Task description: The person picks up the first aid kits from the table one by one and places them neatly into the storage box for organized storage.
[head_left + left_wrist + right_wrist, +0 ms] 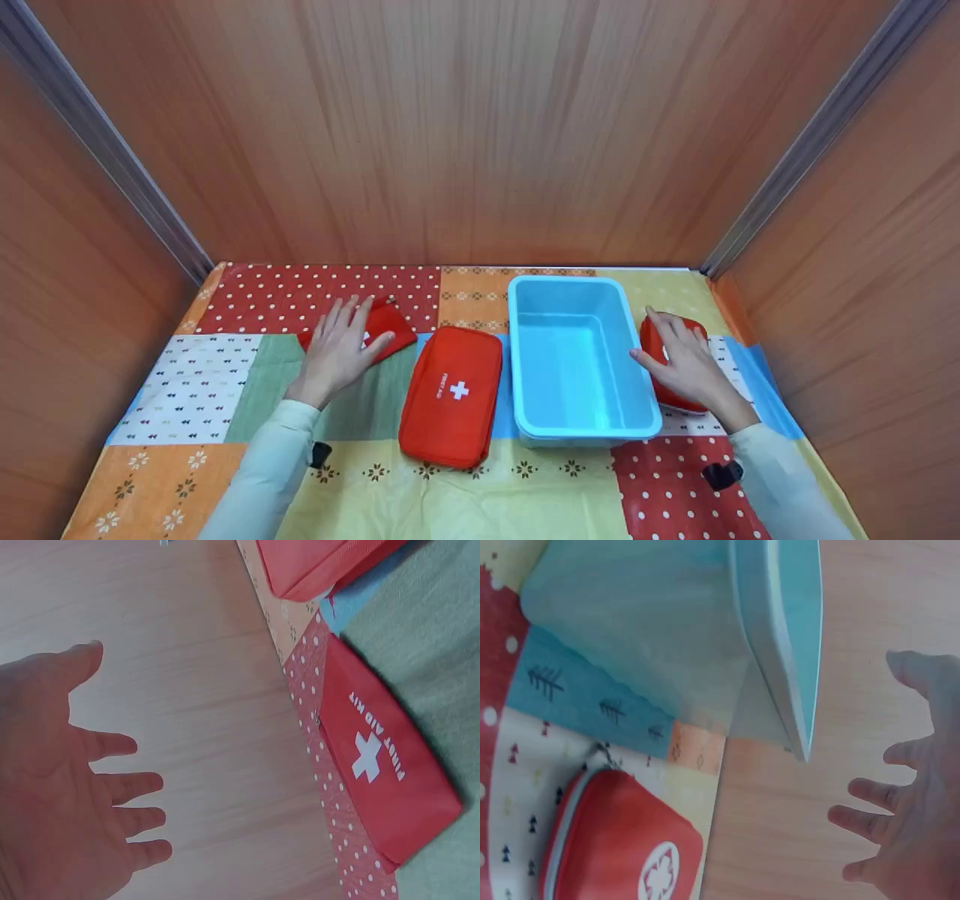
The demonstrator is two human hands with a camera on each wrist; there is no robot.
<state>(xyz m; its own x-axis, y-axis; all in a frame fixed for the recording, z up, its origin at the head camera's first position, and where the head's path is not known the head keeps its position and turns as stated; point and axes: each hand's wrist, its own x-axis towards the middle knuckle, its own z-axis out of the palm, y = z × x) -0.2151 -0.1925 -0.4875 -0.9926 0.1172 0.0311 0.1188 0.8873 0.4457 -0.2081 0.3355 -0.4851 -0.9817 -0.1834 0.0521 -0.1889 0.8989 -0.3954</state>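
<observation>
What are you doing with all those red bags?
A person has both hands spread over red first aid pouches on a patchwork tablecloth. The left hand is over a small pouch, the right hand over a rounded pouch. A bigger pouch lies beside an empty blue tub.

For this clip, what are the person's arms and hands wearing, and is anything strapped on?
Both hands are bare: no gloves or rings show on the left hand or the right hand. Each arm has a long pale mint-white sleeve reaching the wrist. A small black strap or mount sits at each cuff, presumably for the wrist cameras.
</observation>
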